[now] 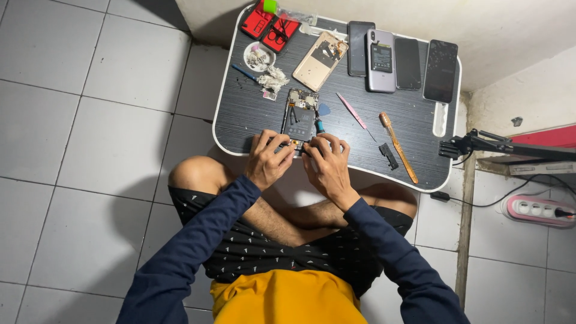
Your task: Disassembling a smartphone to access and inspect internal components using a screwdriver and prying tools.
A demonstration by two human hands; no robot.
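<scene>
An opened phone (299, 115) with its back removed lies on a small dark lap table (240, 114); its battery and circuit boards show. My left hand (268, 159) grips the phone's near end at the left. My right hand (326, 162) presses on the near end from the right and holds a small teal-handled tool (319, 125) that sticks up beside the phone. What the fingertips touch is hidden by the fingers.
A gold back cover (320, 60), several phones (408, 63), red cases (268, 27), a dish of scraps (259, 56), a pink pry tool (351, 110) and a wooden-handled screwdriver (397, 146) lie on the table. A clamp arm (480, 144) and power strip (540, 210) are right.
</scene>
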